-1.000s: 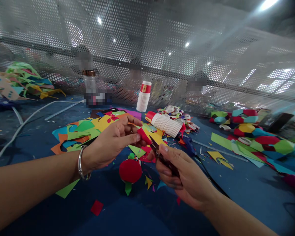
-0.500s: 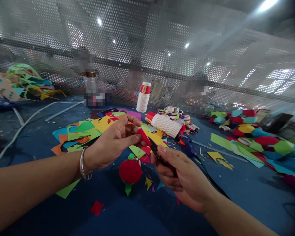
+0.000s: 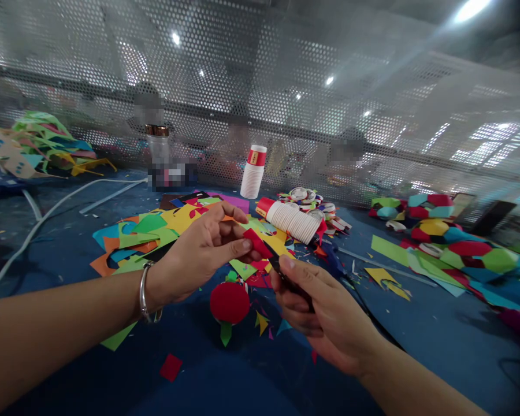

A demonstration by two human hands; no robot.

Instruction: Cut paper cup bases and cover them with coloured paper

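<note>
My left hand (image 3: 212,242) pinches a small piece of red paper (image 3: 259,242) between thumb and fingers. In my right hand (image 3: 316,300) is a dark pair of scissors (image 3: 292,284), its handles mostly hidden by my fingers. The scissors' blades meet the right edge of the red paper; how far apart they are I cannot tell. Beneath the hands on the table sits a round red paper piece (image 3: 229,303) with a green pointed tab (image 3: 226,333) at its near side. A small red paper square (image 3: 171,367) lies closer to me.
Coloured paper sheets (image 3: 151,231) are heaped behind my left hand. One stack of paper cups (image 3: 252,173) stands upright; another stack (image 3: 288,219) lies on its side. A blue tool (image 3: 331,258) with a black cord rests at right, near colourful paper crafts (image 3: 472,254). A perforated metal screen (image 3: 286,104) rises behind.
The scissors have shifted slightly right and down, and less of the blades shows at the red paper. The red paper is turned a little. My left hand stays nearly in place.
</note>
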